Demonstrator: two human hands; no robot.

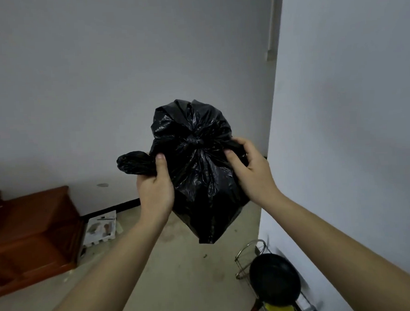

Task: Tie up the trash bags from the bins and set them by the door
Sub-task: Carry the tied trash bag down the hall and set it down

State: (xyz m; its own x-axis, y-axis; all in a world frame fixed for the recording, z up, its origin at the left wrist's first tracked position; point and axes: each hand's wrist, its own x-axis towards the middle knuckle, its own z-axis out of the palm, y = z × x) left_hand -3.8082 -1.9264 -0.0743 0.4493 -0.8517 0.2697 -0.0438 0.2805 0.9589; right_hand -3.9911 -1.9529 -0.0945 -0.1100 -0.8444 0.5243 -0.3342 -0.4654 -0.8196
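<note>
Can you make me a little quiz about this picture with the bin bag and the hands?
1. Pick one: on top of the black trash bag there is A a knot, B a ribbon, C a sticker.
2. True or false: only one hand holds the bag.
3. Fill in: the frying pan is low down on the person's ___ side.
Key: 1 A. 2 False: the left hand and the right hand each grip an end of it. 3 right.
</note>
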